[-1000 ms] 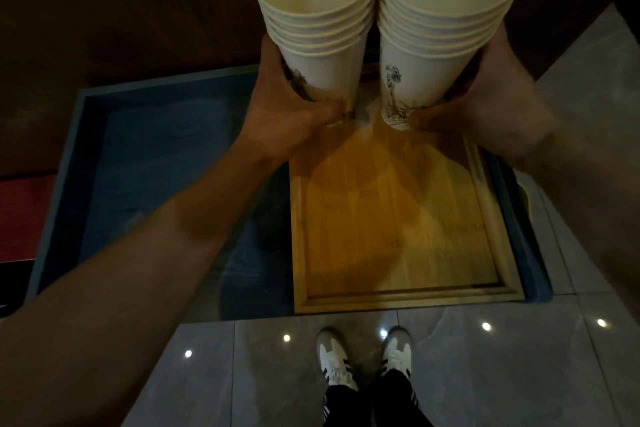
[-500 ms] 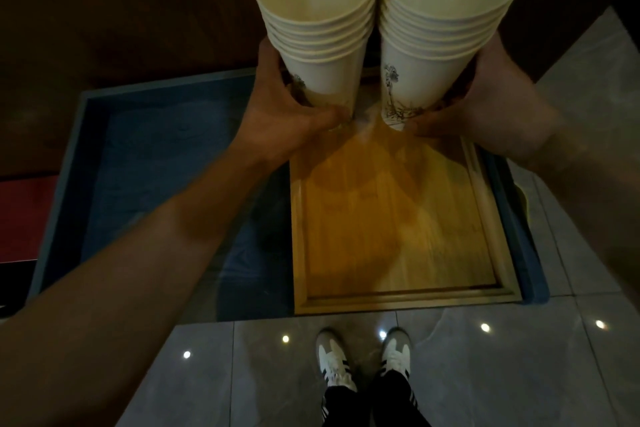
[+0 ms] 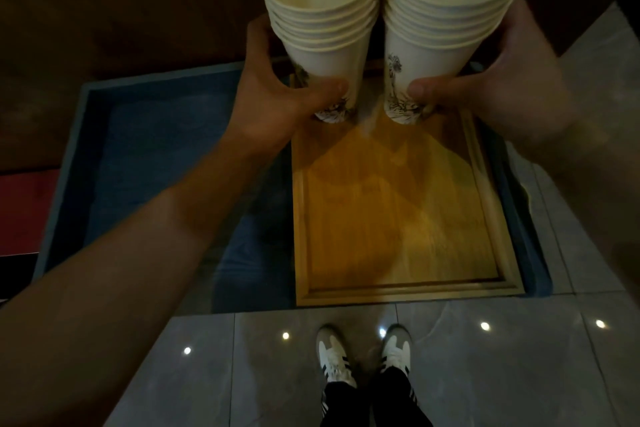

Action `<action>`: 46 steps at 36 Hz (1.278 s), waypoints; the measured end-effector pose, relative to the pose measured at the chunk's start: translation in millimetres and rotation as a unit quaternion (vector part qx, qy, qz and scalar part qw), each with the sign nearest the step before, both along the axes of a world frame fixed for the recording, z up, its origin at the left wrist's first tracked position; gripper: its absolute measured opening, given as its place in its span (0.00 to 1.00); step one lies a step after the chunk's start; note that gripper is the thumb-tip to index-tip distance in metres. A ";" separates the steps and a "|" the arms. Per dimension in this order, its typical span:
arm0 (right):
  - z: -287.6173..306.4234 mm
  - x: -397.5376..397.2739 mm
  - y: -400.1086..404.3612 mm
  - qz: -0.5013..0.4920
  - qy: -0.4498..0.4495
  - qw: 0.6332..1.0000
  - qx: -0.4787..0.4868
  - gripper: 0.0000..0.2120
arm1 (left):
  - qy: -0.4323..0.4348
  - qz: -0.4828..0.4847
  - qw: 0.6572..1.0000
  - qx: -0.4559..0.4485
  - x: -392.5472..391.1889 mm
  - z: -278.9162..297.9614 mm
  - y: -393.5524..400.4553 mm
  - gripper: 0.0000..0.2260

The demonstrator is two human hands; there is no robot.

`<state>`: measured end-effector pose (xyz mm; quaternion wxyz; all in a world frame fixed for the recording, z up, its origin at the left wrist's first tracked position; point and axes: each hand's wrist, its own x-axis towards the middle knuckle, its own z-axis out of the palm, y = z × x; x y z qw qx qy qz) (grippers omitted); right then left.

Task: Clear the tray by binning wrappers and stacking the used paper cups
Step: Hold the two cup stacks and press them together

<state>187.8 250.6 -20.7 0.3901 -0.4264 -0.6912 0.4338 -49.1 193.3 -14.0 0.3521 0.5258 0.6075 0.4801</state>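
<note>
At top centre of the head view, the left hand (image 3: 277, 97) grips the left stack (image 3: 322, 17) low on its side and the right hand (image 3: 485, 97) grips the right stack (image 3: 446, 10) likewise. Both stand upright, rims touching, above the tray's (image 3: 408, 291) far end. Nesting them probably means lifting one over the other.
</note>
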 end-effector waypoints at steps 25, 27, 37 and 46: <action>2.7 9.2 11.9 -0.031 -0.023 0.999 0.007 0.45 | 0.029 -0.001 0.998 0.047 -5.3 -5.8 4.6 0.38; 2.9 9.8 12.9 -0.029 -0.027 0.999 0.008 0.45 | 0.024 0.000 0.999 0.048 -5.5 -6.7 4.5 0.39; 6.0 15.2 17.6 -0.025 -0.054 0.998 0.002 0.46 | 0.035 -0.002 0.998 0.060 -6.6 -9.7 5.7 0.38; 9.3 23.5 23.2 -0.005 -0.078 0.997 -0.009 0.49 | 0.067 0.001 0.996 0.059 -9.0 -10.3 6.1 0.37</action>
